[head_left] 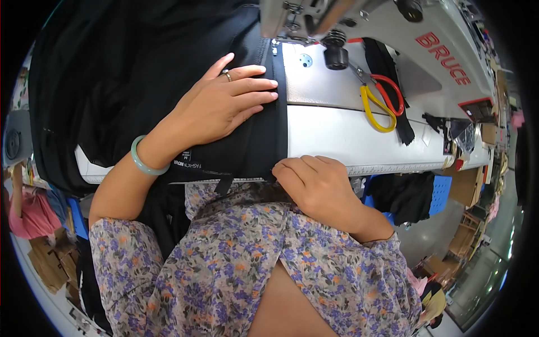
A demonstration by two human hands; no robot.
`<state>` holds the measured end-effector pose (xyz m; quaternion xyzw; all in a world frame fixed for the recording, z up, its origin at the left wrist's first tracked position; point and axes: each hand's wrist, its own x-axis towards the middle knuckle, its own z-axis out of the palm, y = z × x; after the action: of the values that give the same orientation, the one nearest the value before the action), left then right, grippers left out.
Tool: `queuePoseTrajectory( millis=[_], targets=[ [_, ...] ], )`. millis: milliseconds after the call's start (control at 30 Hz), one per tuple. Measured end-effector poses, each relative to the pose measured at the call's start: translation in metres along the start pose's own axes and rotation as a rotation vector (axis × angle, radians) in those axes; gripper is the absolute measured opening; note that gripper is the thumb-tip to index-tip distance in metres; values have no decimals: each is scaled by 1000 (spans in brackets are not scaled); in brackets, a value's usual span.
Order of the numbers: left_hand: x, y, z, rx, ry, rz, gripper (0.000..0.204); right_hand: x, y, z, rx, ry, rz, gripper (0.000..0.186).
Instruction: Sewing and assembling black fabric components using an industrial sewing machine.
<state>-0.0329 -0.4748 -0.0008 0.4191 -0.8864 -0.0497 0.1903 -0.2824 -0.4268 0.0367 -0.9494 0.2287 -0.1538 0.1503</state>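
Note:
A black garment (146,62) covers the left of the white sewing table, and its straight right edge runs up to the presser foot (275,48). Along that edge lies a black strip (282,118) beside a ridged line like zipper teeth. My left hand (219,104) rests flat on the cloth, fingers spread toward the strip. At the table's near edge, my right hand (317,182) is closed, thumb and fingers pinching the strip's lower end. The sewing machine (387,28) stands above, its needle area partly hidden.
Scissors (383,104) with red and yellow handles lie right of the presser foot, over another black strip (405,132). A ruler tape (387,167) lines the table's front edge. Below it, a blue basket (441,195) holds black cloth. Other people sit at far left and lower right.

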Motion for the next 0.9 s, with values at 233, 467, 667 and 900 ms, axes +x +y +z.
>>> queuePoseTrajectory(
  millis=[233, 467, 667, 900],
  targets=[
    [22, -35, 3, -26, 77, 67, 22, 21, 26, 7, -23, 121, 49, 19],
    [40, -68, -9, -54, 97, 203, 17, 43, 45, 16, -17, 221, 74, 17],
    [14, 20, -4, -14, 23, 25, 28, 33, 44, 18, -133, 167, 75, 19],
    [-3, 9, 2, -46, 46, -11, 29, 31, 42, 23, -104, 276, 21, 19]
  ],
)
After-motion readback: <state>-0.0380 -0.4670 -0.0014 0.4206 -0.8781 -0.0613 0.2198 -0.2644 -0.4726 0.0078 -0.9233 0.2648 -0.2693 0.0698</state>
